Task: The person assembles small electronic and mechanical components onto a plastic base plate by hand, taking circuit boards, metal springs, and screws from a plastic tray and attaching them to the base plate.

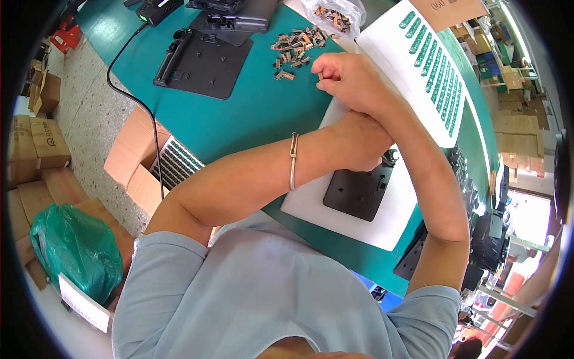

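two bare arms cross over a green counter [269,110]. the right hand [353,78] is on top, just beside a loose pile of small metal bits [299,43]. its fingers are bent and almost closed, and the tips pinch a small brown piece [320,76]. the left hand [362,142] is low, under the right wrist, at the top end of a black plate [353,194]. its fingers curl down by a little green part [390,157], but their tips are mostly hidden, so i cannot tell how far open they are or if they have hold of it.

the black plate lies flat on a white pad [305,203], inside the pad's edges. the pad's bottom corner points at the near edge of the counter, with a strip of green between. a wide bare green space lies left of the pad, up to another black plate with a bar [218,66]. on the right, a white tray [382,39] with rows of green parts sits close to the right hand, so there is less room there.
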`<state>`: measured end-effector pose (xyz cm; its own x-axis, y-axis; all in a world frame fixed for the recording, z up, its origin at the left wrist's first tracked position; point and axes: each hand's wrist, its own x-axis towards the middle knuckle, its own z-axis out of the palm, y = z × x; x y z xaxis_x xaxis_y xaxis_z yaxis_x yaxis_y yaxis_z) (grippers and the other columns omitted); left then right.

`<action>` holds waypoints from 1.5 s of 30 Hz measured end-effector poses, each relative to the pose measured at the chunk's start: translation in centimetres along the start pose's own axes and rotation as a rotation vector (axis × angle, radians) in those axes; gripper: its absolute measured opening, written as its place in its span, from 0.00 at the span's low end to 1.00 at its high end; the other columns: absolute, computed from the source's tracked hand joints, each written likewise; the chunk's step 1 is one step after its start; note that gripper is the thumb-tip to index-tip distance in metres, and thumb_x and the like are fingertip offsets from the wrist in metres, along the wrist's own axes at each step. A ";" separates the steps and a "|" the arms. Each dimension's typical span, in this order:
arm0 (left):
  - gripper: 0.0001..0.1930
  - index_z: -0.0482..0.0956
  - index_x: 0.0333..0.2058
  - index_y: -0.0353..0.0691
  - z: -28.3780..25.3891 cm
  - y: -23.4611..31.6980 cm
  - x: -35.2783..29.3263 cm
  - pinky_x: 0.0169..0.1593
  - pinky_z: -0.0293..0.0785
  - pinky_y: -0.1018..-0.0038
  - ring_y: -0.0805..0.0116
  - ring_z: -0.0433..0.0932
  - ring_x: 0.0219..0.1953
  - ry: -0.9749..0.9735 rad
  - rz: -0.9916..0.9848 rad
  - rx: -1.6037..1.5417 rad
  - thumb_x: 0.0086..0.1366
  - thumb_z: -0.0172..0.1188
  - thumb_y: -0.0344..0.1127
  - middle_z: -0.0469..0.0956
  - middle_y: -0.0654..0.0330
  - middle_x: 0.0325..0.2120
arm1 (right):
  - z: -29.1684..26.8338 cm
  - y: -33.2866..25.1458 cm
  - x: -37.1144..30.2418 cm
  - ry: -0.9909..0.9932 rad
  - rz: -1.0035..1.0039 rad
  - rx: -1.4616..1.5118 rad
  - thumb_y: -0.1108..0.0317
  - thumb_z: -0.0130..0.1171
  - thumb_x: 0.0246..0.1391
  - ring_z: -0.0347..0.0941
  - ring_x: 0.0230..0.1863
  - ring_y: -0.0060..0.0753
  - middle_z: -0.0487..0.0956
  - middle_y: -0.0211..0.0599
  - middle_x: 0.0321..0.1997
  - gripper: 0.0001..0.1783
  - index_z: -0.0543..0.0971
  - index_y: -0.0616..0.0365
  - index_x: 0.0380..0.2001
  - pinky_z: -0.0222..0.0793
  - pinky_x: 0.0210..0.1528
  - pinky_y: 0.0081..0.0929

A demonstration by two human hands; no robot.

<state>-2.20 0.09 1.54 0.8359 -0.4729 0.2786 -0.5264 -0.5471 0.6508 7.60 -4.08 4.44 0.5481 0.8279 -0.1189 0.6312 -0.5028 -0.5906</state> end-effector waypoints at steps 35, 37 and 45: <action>0.15 0.81 0.37 0.42 -0.5 -0.2 0.1 0.54 0.61 0.61 0.59 0.71 0.48 0.045 0.064 0.174 0.50 0.69 0.38 0.75 0.60 0.35 | -1.3 -1.7 -20.8 0.507 0.040 0.777 0.81 0.66 0.52 0.75 0.35 0.17 0.80 0.29 0.35 0.12 0.79 0.63 0.41 0.73 0.37 0.16; 0.15 0.81 0.37 0.42 -0.5 -0.3 0.1 0.54 0.61 0.61 0.59 0.71 0.48 0.030 0.055 0.173 0.50 0.69 0.38 0.75 0.60 0.35 | -1.2 -1.0 -21.8 0.494 0.109 0.757 0.81 0.66 0.52 0.75 0.36 0.17 0.80 0.29 0.35 0.12 0.79 0.63 0.40 0.73 0.38 0.15; 0.15 0.80 0.38 0.42 -0.5 -0.2 0.2 0.55 0.62 0.61 0.59 0.72 0.47 0.032 0.059 0.210 0.51 0.69 0.37 0.75 0.60 0.36 | 1.2 0.5 -23.6 0.446 0.333 0.422 0.80 0.67 0.49 0.72 0.31 0.16 0.80 0.27 0.35 0.10 0.82 0.58 0.36 0.67 0.31 0.16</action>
<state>-1.86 0.41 1.79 0.8055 -0.4881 0.3360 -0.5925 -0.6524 0.4726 -5.71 -23.58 5.95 0.9055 0.4198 -0.0616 0.1729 -0.4977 -0.8499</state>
